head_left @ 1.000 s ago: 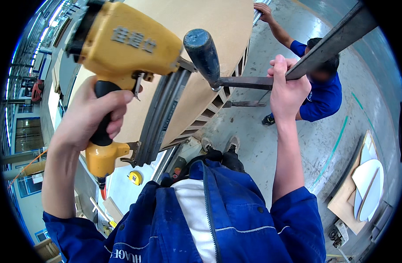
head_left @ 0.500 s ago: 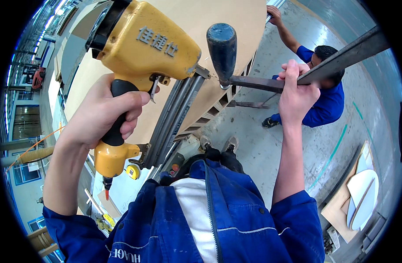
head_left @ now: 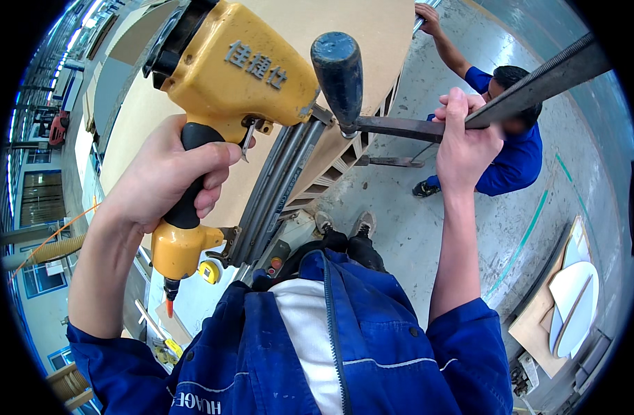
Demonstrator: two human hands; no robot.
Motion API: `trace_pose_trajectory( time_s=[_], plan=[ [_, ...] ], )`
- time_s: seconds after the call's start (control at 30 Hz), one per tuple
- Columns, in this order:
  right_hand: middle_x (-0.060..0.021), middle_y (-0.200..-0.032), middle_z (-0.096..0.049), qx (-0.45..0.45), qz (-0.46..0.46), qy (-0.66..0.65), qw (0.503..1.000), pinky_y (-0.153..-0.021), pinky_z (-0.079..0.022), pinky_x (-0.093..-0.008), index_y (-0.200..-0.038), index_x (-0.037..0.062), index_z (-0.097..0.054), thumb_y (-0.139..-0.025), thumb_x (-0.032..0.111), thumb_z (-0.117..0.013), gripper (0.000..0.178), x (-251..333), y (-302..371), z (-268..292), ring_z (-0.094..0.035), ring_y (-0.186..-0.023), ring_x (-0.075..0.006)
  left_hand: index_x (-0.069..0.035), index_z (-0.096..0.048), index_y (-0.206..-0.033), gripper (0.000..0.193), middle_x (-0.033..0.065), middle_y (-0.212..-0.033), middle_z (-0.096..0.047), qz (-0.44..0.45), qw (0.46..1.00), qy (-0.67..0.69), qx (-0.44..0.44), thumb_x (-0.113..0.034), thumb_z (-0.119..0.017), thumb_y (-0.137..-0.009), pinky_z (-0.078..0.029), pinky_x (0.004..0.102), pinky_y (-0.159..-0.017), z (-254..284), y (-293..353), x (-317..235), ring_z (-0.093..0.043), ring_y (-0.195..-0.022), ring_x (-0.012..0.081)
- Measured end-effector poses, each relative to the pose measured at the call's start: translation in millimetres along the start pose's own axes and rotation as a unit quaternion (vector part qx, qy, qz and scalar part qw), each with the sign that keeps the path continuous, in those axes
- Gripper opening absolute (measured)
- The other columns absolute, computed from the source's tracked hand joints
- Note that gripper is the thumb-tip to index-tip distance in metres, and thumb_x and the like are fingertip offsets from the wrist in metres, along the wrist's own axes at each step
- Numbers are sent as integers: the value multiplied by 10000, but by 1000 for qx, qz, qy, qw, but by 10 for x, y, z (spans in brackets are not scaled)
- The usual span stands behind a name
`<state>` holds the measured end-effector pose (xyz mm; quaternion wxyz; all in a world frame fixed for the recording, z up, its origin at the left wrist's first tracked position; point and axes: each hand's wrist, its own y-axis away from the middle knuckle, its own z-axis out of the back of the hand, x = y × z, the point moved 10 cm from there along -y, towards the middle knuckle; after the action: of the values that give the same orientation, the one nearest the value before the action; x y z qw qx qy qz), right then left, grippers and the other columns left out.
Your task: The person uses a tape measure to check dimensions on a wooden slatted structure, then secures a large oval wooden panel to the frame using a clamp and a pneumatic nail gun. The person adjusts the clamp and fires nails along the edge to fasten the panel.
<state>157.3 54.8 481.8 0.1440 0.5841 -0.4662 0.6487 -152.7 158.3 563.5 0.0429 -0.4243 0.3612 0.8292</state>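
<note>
- L hand (head_left: 175, 169) – wrapped round black grip of yellow nail gun (head_left: 244, 66), index finger by trigger; can't tell if it's pressed.
- Nail gun held up over tan panel (head_left: 362, 28), grey magazine slanting down toward wearer's waist; can't tell if gun touches panel.
- R hand (head_left: 466, 149) – closed round metal clamp (head_left: 400, 128), approx. where its arm meets the long toothed bar; bar runs off to upper R.
- Clamp's dark blue handle (head_left: 338, 76) sticks up btwn gun & R hand, in front of panel's slotted edge.
- Yellow tape measure (head_left: 209, 272) on white surface below gun.
- Co-worker (head_left: 514, 155) in blue, low on far side of clamp, one hand (head_left: 428, 19) up at panel's edge.
- Cut boards (head_left: 573, 301) piled on grey floor (head_left: 414, 235), far R.
</note>
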Motion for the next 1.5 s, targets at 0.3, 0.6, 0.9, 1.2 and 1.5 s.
trace_pose_trajectory(
  time_s=[0.3, 0.6, 0.9, 1.2, 1.5],
  plan=[
    [-64, -768, -686, 0, 6, 9, 1000, -642, -490, -239, -878, -52, -647, -1000, 109, -676, 204, -19, -1, 9, -608, -678, -77, 30, -600, -1021, 249, -4, -618, -513, 3, 1000, -2, 3, -158, -698, -891, -417, 252, -463, 1, 19, -38, -494, -468, 91],
    [-60, -712, -678, 1, -2, 29, 1000, -632, -481, -247, -862, -57, -667, -1000, 161, -681, 258, -11, -10, 15, -607, -662, -81, 3, -556, -1055, 306, -2, -611, -512, -36, 991, 3, -131, -166, -750, -889, -416, 235, -428, 679, 460, -49, -490, -431, 82],
    [-66, -726, -689, -4, 1, 36, 999, -638, -491, -245, -863, -54, -653, -999, 151, -682, 247, 10, -7, 18, -625, -661, -89, 38, -638, -1134, 293, 130, -730, -659, -121, 853, -413, -295, -45, -705, -861, -512, 362, -643, 1063, 412, 277, -633, -653, 210],
    [-74, -798, -681, -3, -23, 1, 1000, -639, -522, -237, -829, -45, -636, -1018, 101, -643, 239, -14, 11, 2, -626, -675, -87, -89, -549, -1403, 653, 168, -1000, -726, -201, 755, -519, -346, 2, -737, -784, -571, 421, -771, 1121, 17, 863, -712, -873, 362],
    [-73, -757, -665, -12, -41, 25, 999, -650, -524, -247, -859, -55, -652, -1028, 89, -609, 225, -42, 21, 53, -615, -649, -102, -77, -510, -1446, 716, 142, -1213, -643, -154, 835, -447, -281, 36, -747, -779, -504, 439, -998, 1176, -199, 824, -621, -1146, 349]
  ],
)
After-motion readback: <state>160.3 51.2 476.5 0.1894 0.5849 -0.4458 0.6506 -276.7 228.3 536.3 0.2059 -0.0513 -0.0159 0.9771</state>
